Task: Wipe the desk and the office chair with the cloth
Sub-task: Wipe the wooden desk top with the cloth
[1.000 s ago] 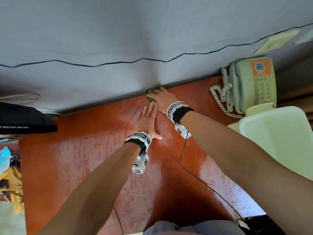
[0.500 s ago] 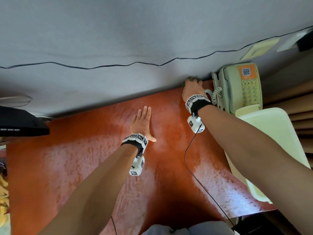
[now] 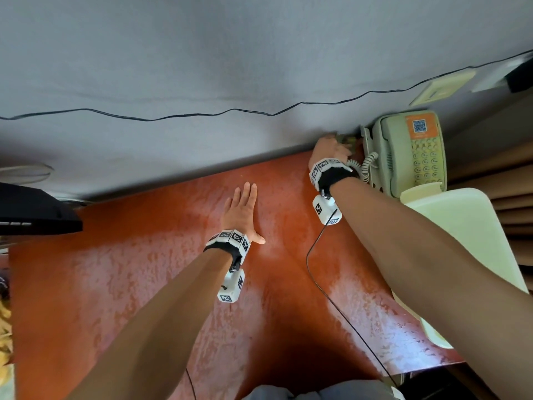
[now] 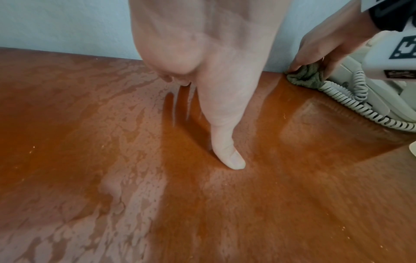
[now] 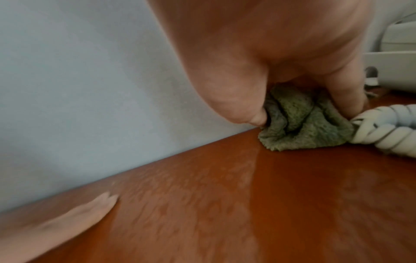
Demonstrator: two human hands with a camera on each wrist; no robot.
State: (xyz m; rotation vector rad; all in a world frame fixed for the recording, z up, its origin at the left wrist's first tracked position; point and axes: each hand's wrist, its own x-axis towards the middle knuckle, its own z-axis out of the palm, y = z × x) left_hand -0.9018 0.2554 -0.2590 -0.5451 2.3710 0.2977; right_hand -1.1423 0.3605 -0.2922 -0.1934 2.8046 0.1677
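The desk (image 3: 144,284) is reddish-brown and streaked with wet patches. A crumpled green cloth (image 5: 301,122) lies at the desk's far edge against the wall, beside the telephone. My right hand (image 3: 331,148) pinches the cloth (image 4: 303,76) and holds it down on the desk, thumb on one side and fingers on the other. The cloth (image 3: 344,138) barely shows past the knuckles in the head view. My left hand (image 3: 242,209) lies flat on the desk near the middle, fingers straight and thumb (image 4: 229,156) spread. No office chair is in view.
A beige telephone (image 3: 409,151) with a coiled cord (image 4: 360,105) stands at the far right, touching the cloth. A pale green plastic container (image 3: 467,241) sits at the right edge. A black device (image 3: 31,212) overhangs the left. A thin black cable (image 3: 331,298) trails from the right wrist.
My right hand slid the cloth rightward along the wall edge, from beside the left hand to the telephone. The left hand stayed flat on the desk.
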